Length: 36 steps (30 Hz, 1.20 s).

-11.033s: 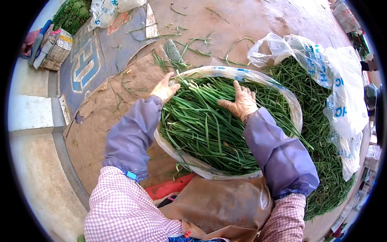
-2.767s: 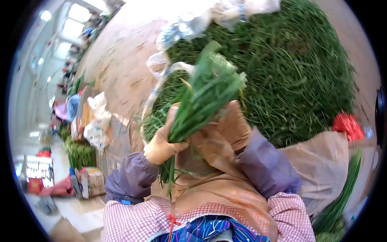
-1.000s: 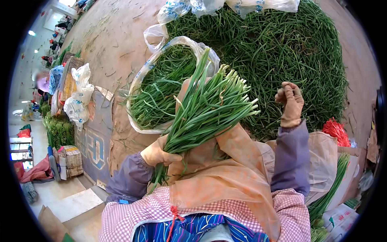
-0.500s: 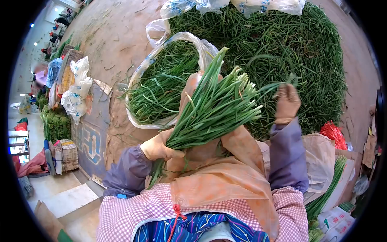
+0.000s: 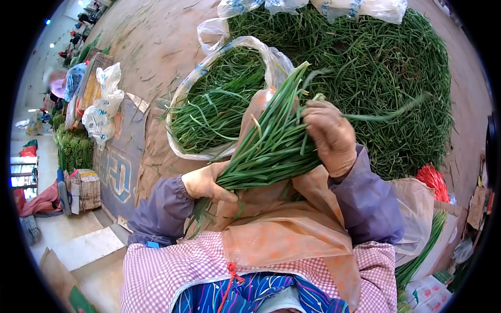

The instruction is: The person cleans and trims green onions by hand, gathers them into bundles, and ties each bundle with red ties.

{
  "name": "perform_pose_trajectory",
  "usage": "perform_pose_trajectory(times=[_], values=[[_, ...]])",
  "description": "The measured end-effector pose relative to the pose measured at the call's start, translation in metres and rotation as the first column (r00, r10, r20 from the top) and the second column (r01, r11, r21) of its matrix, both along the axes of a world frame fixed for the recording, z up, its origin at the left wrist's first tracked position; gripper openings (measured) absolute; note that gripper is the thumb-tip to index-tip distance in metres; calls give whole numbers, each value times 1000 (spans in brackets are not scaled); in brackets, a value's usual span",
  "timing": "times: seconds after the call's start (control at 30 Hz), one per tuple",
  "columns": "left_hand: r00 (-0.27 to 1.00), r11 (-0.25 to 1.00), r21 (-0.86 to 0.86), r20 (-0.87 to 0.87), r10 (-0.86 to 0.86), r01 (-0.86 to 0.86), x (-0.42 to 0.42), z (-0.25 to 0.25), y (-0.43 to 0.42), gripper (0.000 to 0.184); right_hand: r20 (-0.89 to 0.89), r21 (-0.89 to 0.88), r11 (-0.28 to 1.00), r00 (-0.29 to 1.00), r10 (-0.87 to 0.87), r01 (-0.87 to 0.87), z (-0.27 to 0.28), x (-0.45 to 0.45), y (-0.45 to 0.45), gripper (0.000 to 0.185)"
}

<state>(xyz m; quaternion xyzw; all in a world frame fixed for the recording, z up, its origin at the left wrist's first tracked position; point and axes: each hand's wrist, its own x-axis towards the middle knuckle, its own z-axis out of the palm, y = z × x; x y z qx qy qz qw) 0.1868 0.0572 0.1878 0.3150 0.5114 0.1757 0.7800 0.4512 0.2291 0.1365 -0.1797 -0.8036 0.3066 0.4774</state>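
Left hand [image 5: 210, 182]: grip closed round a bunch of long green stalks [image 5: 276, 146]. Right hand [image 5: 331, 136]: at the bunch's far end, blurred, fingers curled, seemingly grasping stalk ends.

Around the bunch [image 5: 271, 151], the bag [image 5: 281, 65], with stalks [image 5: 222, 94] in it, lies at ten o'clock, the heap [image 5: 381, 78] at two, the strands [image 5: 433, 181] at three, the sheaf [image 5: 425, 249] at four.

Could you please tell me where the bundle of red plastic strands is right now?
The shiny red plastic strands lie at the right of the head view, just below the large green leafy heap.
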Motion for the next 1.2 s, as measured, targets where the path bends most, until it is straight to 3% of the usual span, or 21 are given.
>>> perform_pose_trajectory(times=[0.1, 0.13, 0.2, 0.3, 0.33, 0.37, 0.4, 0.43, 0.5, 0.53, 0.57, 0.63, 0.67, 0.77, 0.83, 0.87, 0.9, 0.93, 1.03, 1.1, 1.2], values=[[999, 996, 84, -24, -36, 38, -6, -18, -7, 83, -232, -546, 825, 920, -316, 145, -4, 14, 8, 9], [1000, 995, 95, -1, -31, 31, -5, -18, -6, 83, -269, -622, 768, 879, -394, 154, -3, 28, 25, 13], [999, 993, 118, 44, -16, 10, -1, -13, -4, 84, -87, -619, 715, 876, -474, 326, -10, 50, 61, 12], [1000, 982, 188, -4, -8, 8, 2, -14, -4, 83, 124, -417, 751, 851, -511, 512, 5, 53, 43, 13], [1000, 981, 190, -13, -21, 23, 5, -11, -4, 82, 34, -481, 801, 921, -388, 355, 23, 40, 30, 15], [999, 981, 192, -25, -38, 42, 7, -6, -1, 81, 105, -701, 687, 981, -166, 191, 67, 28, 7, 20], [997, 979, 194, -40, -58, 65, 9, -2, 1, 79, 141, -751, 654, 990, 28, 89, 88, 14, -7, 24], [996, 975, 213, -68, -52, 65, 11, -1, 1, 78, 132, -685, 728, 980, 148, -18, 76, 0, -18, 33], [991, 964, 253, -125, -44, 75, 16, 2, -2, 76, 460, -441, 897, 867, 194, 34, 79, -25, -39, 27], [972, 949, 281, -221, -83, 145, 16, 5, -3, 74, 461, -335, 941, 878, 129, 38, 58, -37, -49, 24], [976, 954, 271, -204, -73, 129, 16, 5, -5, 76, 288, -315, 949, 951, 111, -16, 42, -45, -56, 18], [984, 963, 250, -170, -56, 98, 13, 2, -8, 82, 0, -696, 694, 966, 259, -186, 49, -45, -49, 13], [982, 965, 239, -174, -68, 109, 11, 0, -9, 82, -82, -923, 356, 979, 186, -145, 67, -30, -40, 11], [988, 969, 217, -122, -89, 114, 5, -8, -8, 81, -273, -815, 575, 921, -279, -67, 59, 22, 16, 17], [998, 976, 205, -23, -65, 69, 3, -14, -9, 81, -362, -855, 518, 693, -623, 20, 41, 83, 68, 17], [998, 983, 173, -3, -57, 57, 3, -11, -8, 82, -307, -767, 593, 671, -675, 246, 11, 119, 91, 12], [998, 986, 162, 35, -46, 40, 3, -10, -6, 83, -107, -693, 584, 741, -662, 422, 0, 138, 97, 24], [997, 988, 154, 69, -28, 17, 5, -10, -3, 83, -17, -584, 698, 853, -522, 415, 8, 129, 82, 36], [997, 994, 113, 79, 5, -14, 7, -9, -4, 86, 287, -250, 964, 958, -12, 87, 43, 85, 12, 69], [998, 995, 96, 61, 16, -22, 9, -6, 0, 87, 554, 47, 997, 829, -76, 60, 42, 62, -16, 74], [999, 997, 77, 37, 8, -11, 15, 6, 5, 86, 550, 137, 990, 830, -96, 24, 29, 25, -30, 72]])
